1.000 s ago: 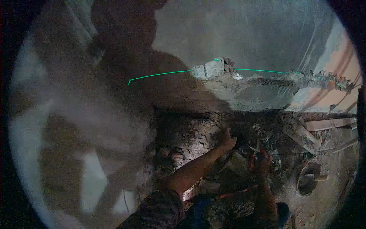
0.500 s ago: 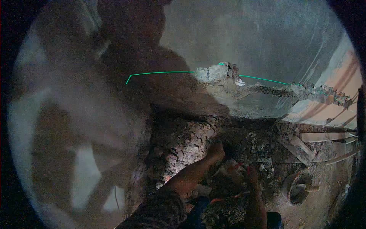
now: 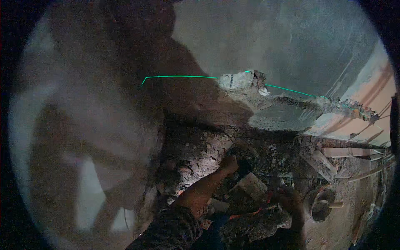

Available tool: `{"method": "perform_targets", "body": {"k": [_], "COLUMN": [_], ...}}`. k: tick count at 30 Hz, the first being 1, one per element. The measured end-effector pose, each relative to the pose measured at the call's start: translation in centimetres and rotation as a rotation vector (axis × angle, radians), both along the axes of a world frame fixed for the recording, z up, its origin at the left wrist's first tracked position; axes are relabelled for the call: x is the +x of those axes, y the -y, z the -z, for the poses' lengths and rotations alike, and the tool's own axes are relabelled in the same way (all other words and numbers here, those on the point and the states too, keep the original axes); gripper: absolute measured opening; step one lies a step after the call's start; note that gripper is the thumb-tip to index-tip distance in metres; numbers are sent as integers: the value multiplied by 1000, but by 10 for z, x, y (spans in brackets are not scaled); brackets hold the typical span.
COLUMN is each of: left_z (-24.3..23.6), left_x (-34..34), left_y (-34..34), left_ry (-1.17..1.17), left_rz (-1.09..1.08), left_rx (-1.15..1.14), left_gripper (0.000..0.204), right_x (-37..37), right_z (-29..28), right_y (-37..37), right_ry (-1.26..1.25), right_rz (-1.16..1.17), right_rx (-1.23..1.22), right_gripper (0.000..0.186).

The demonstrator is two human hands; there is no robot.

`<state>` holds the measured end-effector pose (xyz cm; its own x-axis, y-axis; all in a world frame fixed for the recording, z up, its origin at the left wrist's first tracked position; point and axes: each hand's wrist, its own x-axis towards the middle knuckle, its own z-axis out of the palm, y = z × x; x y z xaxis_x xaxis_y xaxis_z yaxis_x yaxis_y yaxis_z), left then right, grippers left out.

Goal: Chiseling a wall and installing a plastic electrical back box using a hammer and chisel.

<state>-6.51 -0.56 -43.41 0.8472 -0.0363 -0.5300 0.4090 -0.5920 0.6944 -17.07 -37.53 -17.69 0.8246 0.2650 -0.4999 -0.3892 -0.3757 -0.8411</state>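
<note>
My left hand (image 3: 229,164) reaches forward over the dark rubble, its fingers curled closed. Whatever it grips, if anything, is lost in shadow. Just right of it lies a flat pale slab piece (image 3: 251,185), tilted on the debris. My right hand (image 3: 289,199) is dark and smeared beside the slab's right side; its fingers do not show clearly. Between my arms sits a heap of dark rubble (image 3: 250,227) with an orange-red edge (image 3: 246,214) along its far side. A smaller flat fragment (image 3: 218,205) rests by my left forearm.
A round bucket (image 3: 310,208) with a short handle-like piece sticking out stands at the right. Boards (image 3: 350,152) lie farther right against the wall. Broken masonry (image 3: 241,81) juts from the grey wall (image 3: 266,37), crossed by a green laser line. Loose rubble (image 3: 204,166) lies along its base.
My right hand has moved right, away from the flat slab, which now shows more fully. My left hand has shifted slightly left. The view has moved a little.
</note>
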Motion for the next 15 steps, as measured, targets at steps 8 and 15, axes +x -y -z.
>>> {"method": "perform_targets", "body": {"k": [8, 15], "left_z": [-70, -153], "left_x": [-33, -13], "left_y": [36, 23], "left_ry": [97, 299], "left_rz": [51, -51], "left_rx": [-97, 102], "left_gripper": [41, 42], "right_x": [-37, -18], "right_z": [-50, -24], "right_y": [-42, -36], "right_ry": [638, -140], "right_rz": [-70, 64], "right_rx": [-255, 448], "right_gripper": [43, 46]}}
